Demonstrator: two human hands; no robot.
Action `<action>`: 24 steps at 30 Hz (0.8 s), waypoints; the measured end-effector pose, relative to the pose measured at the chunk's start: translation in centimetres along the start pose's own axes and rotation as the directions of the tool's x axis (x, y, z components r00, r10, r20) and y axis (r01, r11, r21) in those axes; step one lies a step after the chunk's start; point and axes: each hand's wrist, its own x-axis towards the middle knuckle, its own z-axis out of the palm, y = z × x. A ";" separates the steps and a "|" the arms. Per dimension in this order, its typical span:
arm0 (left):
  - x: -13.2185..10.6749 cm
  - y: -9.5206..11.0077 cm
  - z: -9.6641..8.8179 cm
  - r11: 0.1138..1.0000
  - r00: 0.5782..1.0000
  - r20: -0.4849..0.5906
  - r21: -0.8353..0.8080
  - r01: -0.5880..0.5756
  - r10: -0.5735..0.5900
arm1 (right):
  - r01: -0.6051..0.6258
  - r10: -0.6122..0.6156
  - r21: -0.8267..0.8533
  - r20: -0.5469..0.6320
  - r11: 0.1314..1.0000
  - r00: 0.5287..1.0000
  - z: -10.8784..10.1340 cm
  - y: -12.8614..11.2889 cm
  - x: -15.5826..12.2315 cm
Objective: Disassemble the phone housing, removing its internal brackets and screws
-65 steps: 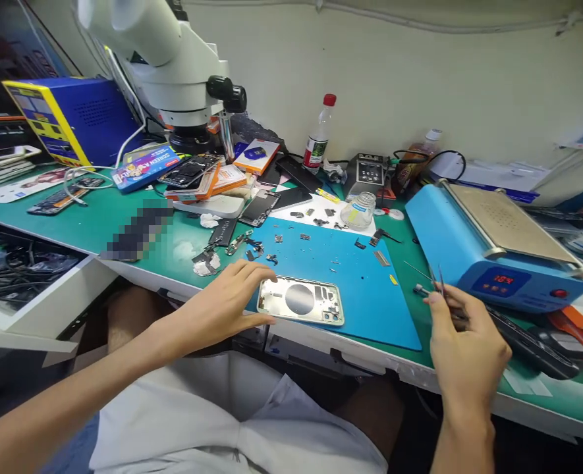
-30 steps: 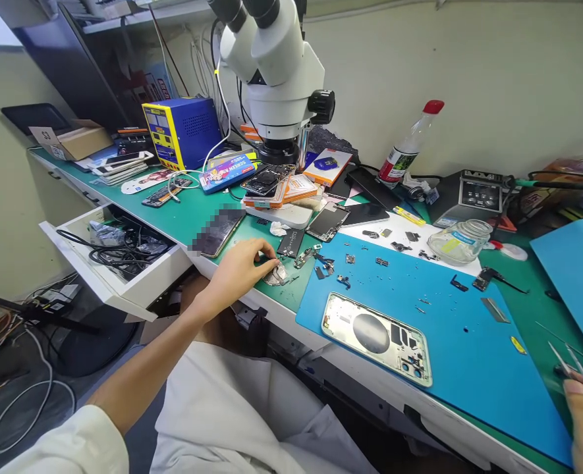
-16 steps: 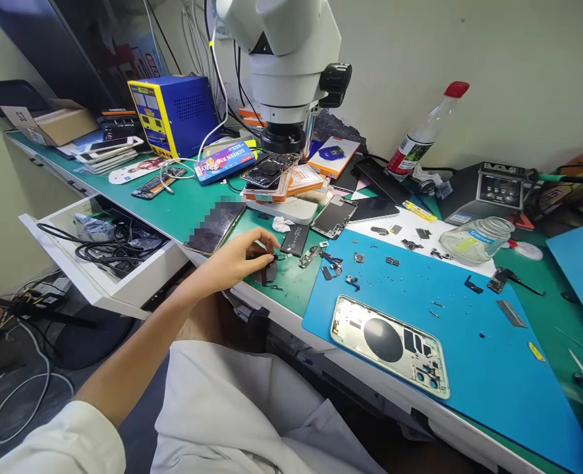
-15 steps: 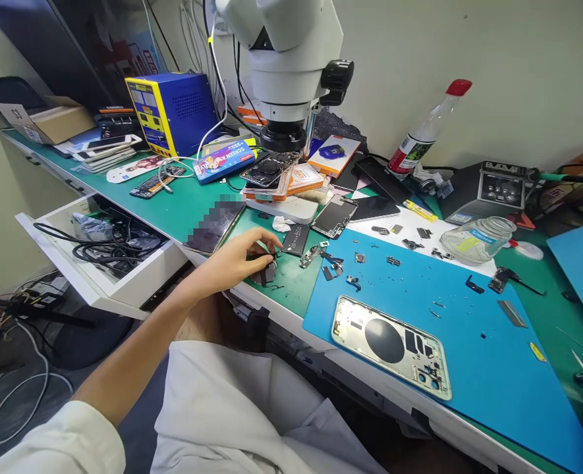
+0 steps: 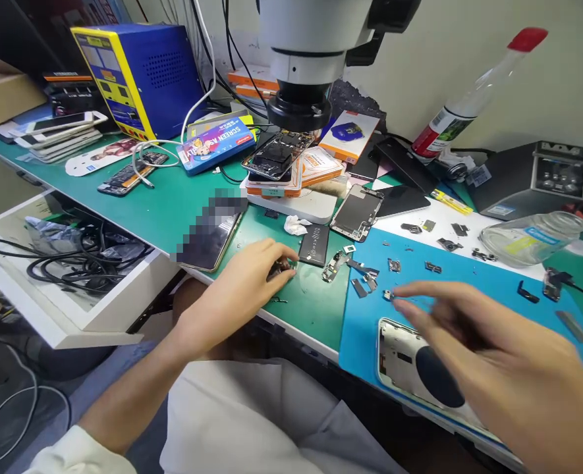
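My left hand (image 5: 244, 286) rests near the green bench's front edge, its fingers curled and closed around a small dark part (image 5: 277, 268), most of it hidden. Over the blue mat, my right hand (image 5: 508, 359) pinches a small phone component (image 5: 388, 295) between thumb and index fingertip. Beneath that hand lies a silver phone back housing (image 5: 400, 355), partly covered. Between the hands are a black phone battery (image 5: 313, 245), a metal bracket piece (image 5: 334, 264) and flex cable parts (image 5: 364, 280).
A microscope (image 5: 301, 92) overhangs the bench. A dark phone (image 5: 212, 237) lies at the front left, beside an open drawer (image 5: 103, 309) of cables. Small parts dot the blue mat (image 5: 358, 349). A glass jar (image 5: 528, 240) and a red-capped bottle (image 5: 469, 105) are at right.
My right hand has come in from the far right edge, where it was beside tweezers, and now grips a small component. My left hand stays in about the same place. The view has shifted closer.
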 end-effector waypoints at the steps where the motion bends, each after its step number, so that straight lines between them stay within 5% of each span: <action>1: 0.0 -0.2 0.2 1.000 1.000 -0.021 -0.020 -0.010 0.010 | 0.137 -0.136 -0.101 0.018 0.985 0.991 1.2 -0.8 1.6; 4: -0.1 -0.8 0.4 0.992 0.996 -0.070 -0.109 -0.061 0.053 | 0.379 -0.351 -0.280 0.145 0.882 0.925 4.1 -1.8 5.9; 9: -0.3 -1.6 0.3 0.975 0.989 -0.125 -0.200 -0.099 0.075 | 0.507 -0.441 -0.391 0.252 0.768 0.861 6.1 -1.3 9.0; 24: -0.4 -1.9 0.7 0.973 0.976 -0.189 -0.181 -0.141 0.106 | 0.340 -0.233 -0.360 0.308 0.869 0.922 7.2 -2.4 10.2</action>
